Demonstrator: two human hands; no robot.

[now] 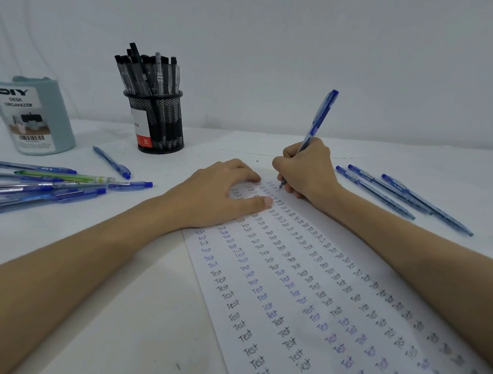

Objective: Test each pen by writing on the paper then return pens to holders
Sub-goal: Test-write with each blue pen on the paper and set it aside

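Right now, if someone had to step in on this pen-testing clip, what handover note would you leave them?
Right hand grips a blue pen, tip on the paper, mid-word near the far end.
Left hand lies flat on the paper, holding it down.
Mesh holder is full of black pens; the teal organizer shows no pens above its rim.
Done: columns of "Test" in black and blue fill most of the sheet.
Left: finish this pen; a pile of blue pens plus a green one on the left and three blue pens on the right lie loose on the table. Which are tested cannot be told.
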